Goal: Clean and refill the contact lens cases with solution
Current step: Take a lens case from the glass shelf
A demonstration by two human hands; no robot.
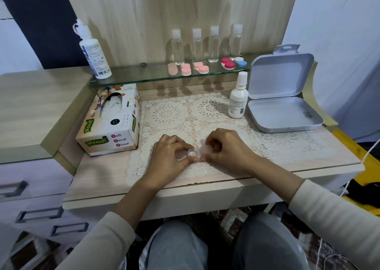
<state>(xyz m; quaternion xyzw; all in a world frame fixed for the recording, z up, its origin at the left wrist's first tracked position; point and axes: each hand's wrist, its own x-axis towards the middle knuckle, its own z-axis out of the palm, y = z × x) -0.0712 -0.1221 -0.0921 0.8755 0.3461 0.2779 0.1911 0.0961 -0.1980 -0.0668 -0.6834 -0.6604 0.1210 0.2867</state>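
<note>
small clear plastic contact lens case [192, 154] is sitting right between both hands, low over the cream lace doily [170, 113] near the front edge of the wooden desk [107, 179]. left hand [169, 156] has its fingers curled round the left end. right hand [228, 148] is curled in too, pinching the right end where there's a pale pink round bit [206, 148]; too blurry to say if that's a cap on or off.

white solution bottle with a white cap [238, 101] stands upright at the back right of the doily, just beside an open grey metal tin [285, 109]. floral tissue box [111, 121] is on the left. up on the glass shelf [144, 74]: a bigger white bottle [94, 51], four clear bottles [177, 47] in a row, plus pink lens cases [186, 69], a magenta one [228, 63] and a white and blue one [241, 62].
</note>
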